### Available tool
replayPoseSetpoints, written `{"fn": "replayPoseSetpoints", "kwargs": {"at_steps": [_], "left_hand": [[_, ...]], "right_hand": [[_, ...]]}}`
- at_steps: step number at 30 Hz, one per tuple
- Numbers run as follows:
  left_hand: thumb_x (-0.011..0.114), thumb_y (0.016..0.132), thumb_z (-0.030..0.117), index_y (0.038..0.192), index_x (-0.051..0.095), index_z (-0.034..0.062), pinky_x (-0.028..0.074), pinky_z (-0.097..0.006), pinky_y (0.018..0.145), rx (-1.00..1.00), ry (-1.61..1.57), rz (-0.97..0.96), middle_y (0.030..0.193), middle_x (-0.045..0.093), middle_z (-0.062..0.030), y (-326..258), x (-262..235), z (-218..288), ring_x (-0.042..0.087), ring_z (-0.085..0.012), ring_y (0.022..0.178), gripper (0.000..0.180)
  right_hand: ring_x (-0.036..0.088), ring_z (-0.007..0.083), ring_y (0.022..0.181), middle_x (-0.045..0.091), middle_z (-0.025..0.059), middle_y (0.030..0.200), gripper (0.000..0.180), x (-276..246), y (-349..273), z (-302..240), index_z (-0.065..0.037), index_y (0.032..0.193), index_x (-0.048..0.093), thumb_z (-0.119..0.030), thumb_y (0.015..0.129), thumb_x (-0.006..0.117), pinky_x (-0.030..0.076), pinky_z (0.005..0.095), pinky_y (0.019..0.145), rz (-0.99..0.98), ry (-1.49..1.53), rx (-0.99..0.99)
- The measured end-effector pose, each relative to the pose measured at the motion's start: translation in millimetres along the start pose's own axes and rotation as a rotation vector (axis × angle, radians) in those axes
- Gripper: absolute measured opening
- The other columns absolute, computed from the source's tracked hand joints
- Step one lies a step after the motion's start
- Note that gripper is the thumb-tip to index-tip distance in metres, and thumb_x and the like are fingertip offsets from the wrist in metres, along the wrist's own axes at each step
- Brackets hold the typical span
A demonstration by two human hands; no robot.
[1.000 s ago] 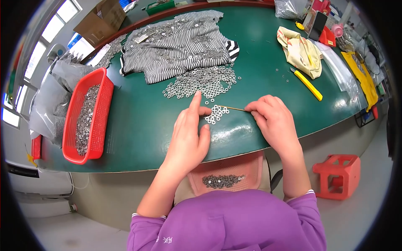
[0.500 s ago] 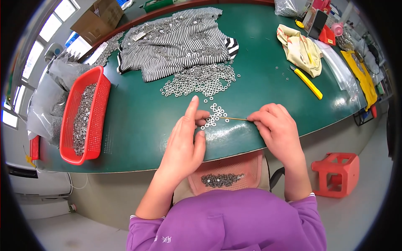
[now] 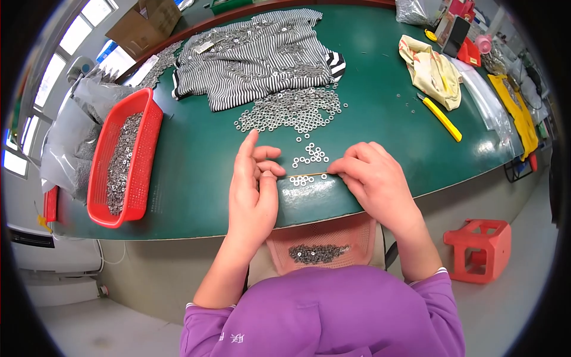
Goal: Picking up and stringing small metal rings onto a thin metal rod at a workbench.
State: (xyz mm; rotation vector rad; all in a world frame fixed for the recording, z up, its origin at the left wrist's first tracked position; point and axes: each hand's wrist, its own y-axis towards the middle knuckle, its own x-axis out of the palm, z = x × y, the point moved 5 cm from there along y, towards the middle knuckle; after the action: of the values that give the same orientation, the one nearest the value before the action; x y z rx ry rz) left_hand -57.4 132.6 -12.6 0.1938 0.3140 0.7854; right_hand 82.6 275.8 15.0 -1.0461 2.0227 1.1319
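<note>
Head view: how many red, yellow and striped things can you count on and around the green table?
Red: 3 - mesh basket, stool, tray
Yellow: 3 - knife, cloth, bag
Striped: 1 - striped garment
Total: 7

Striped garment (image 3: 256, 56) at the far side of the green tabletop (image 3: 190, 172) — red basket (image 3: 122, 160) of small metal parts left of it, yellow utility knife (image 3: 443, 118) and cream cloth (image 3: 431, 71) to its right; red stool (image 3: 480, 249) on the floor.
</note>
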Motion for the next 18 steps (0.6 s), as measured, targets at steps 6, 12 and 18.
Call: {"fn": "replayPoseSetpoints", "kwargs": {"at_steps": [6,12,18], "left_hand": [[0.039,0.093,-0.01,0.149,0.028,-0.0005,0.049,-0.027,0.084,-0.036,-0.017,0.001,0.118,0.056,-0.0139,2,0,-3,0.058,-0.0133,0.091,0.058],[0.042,0.09,-0.01,0.148,0.029,-0.001,0.047,-0.03,0.091,-0.003,0.032,-0.013,0.119,0.056,-0.0138,2,0,-2,0.058,-0.0182,0.102,0.06],[0.049,0.085,-0.01,0.149,0.032,0.0031,0.039,-0.038,0.105,0.211,0.465,-0.146,0.126,0.06,-0.0127,-1,11,11,0.054,-0.0268,0.117,0.068]], "right_hand": [[0.056,0.0246,0.083,0.057,0.0026,0.087,0.016,2,0,-1,-0.013,0.093,0.069,-0.003,0.08,0.066,0.048,0.0372,0.073,-0.008,0.023,-0.036],[0.056,0.0247,0.083,0.058,0.0015,0.086,0.018,-1,-12,-7,-0.014,0.091,0.069,-0.005,0.075,0.068,0.048,0.0371,0.073,-0.114,0.066,-0.109],[0.059,0.0241,0.084,0.06,0.002,0.086,0.023,-23,-35,-4,-0.014,0.09,0.072,-0.002,0.07,0.07,0.048,0.0351,0.073,-0.221,0.177,-0.124]]}}
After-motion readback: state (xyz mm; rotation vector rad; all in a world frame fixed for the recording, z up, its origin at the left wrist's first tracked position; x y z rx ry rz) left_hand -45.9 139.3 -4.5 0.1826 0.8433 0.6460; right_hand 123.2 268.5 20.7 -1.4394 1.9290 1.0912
